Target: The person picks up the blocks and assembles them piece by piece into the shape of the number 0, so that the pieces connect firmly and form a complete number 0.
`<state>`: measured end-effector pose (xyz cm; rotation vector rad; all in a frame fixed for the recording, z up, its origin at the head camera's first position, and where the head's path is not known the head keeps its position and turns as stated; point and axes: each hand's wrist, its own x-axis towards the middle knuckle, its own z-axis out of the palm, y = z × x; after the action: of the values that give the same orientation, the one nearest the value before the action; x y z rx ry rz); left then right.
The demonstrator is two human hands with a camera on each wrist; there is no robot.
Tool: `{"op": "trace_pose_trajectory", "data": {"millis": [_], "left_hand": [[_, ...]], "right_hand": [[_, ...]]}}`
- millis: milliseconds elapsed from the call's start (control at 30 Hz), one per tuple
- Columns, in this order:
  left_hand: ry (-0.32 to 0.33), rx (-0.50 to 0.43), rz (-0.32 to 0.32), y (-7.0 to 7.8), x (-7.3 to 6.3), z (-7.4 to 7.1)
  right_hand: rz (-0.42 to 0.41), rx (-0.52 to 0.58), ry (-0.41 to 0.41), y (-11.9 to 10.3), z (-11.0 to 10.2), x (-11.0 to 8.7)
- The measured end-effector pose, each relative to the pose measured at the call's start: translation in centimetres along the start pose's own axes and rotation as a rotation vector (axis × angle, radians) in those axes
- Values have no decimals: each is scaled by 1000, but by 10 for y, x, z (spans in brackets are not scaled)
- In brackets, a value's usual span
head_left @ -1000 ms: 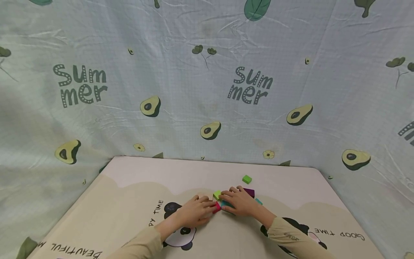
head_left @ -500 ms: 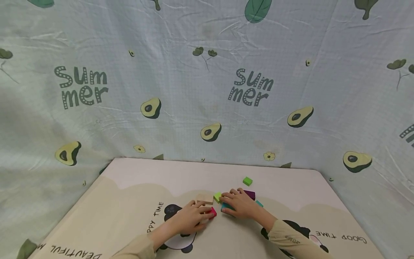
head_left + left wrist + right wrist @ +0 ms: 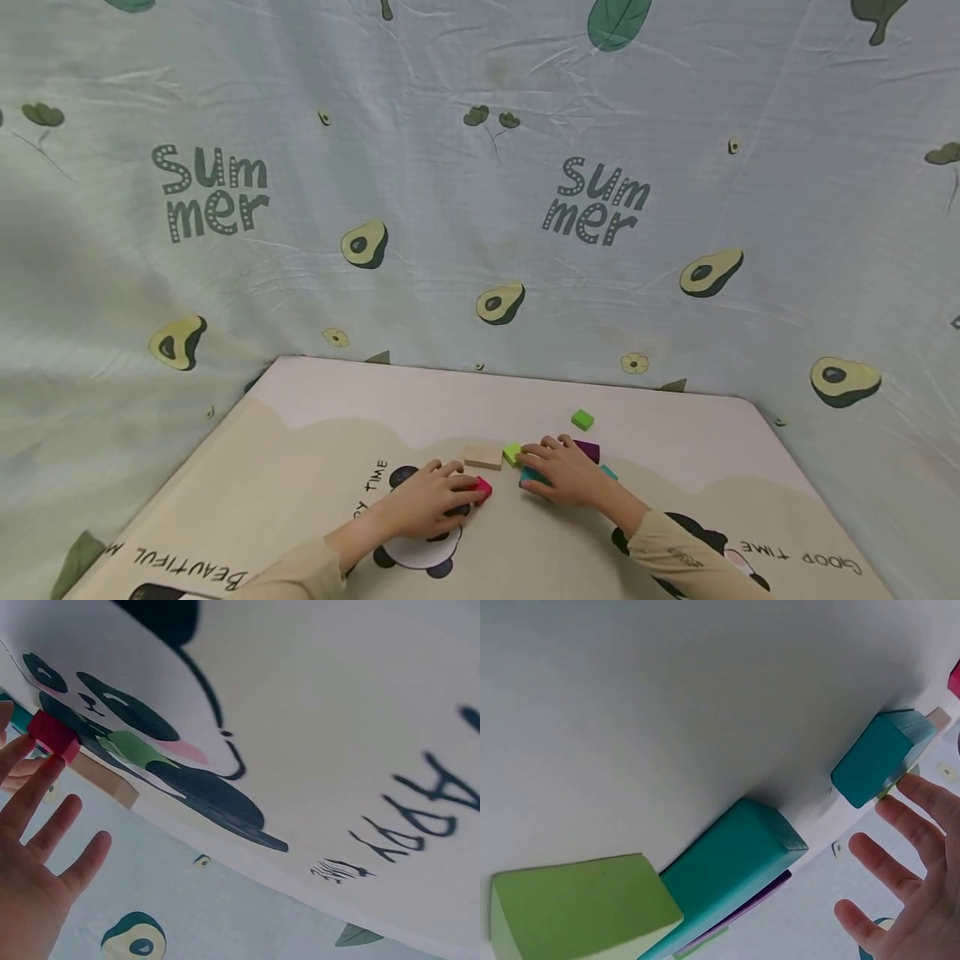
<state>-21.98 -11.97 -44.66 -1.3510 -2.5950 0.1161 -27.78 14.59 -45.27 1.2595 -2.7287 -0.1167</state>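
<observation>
My left hand (image 3: 431, 500) pinches a small red block (image 3: 482, 490) at the table. In the left wrist view its fingertips lie along the red block (image 3: 54, 736), with the outer fingers spread apart. My right hand (image 3: 564, 472) hovers over a teal block (image 3: 534, 477). In the right wrist view the index and middle fingertips are right at the edge of that teal block (image 3: 883, 757); the thumb is not seen there. The right fingers (image 3: 911, 825) are nearly straight and fanned out. A lime block (image 3: 512, 454) sits just beyond the right fingertips.
A plain wooden block (image 3: 483, 457) lies behind the red one. A purple block (image 3: 588, 451) and a second teal block (image 3: 608, 472) lie by the right wrist, a green block (image 3: 582, 419) farther back. Another green block (image 3: 585, 900) is near the right wrist camera. A printed cloth (image 3: 450, 200) hangs behind the table.
My left hand has moved left and slightly toward me with the red block, away from the teal block. The wooden block has come into sight. The right hand has stayed nearly still.
</observation>
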Motion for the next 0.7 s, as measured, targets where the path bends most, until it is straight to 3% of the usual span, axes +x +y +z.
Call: {"op": "trace_pose_trajectory", "data": {"millis": [200,300,467,700], "left_hand": [[-42,65,-15,-2,-7,-1],[-27,79,-45,-4,-13,-1],[-15,29,-99,-11,-21,1],[2,-8,-108,-20,-28,5]], "right_hand": [[-10,-12,15,1,1,-2],[-10,-18,13,1,1,-2],[-11,-19,16,0,1,-2],[-18,-23,36,1,2,-2]]}}
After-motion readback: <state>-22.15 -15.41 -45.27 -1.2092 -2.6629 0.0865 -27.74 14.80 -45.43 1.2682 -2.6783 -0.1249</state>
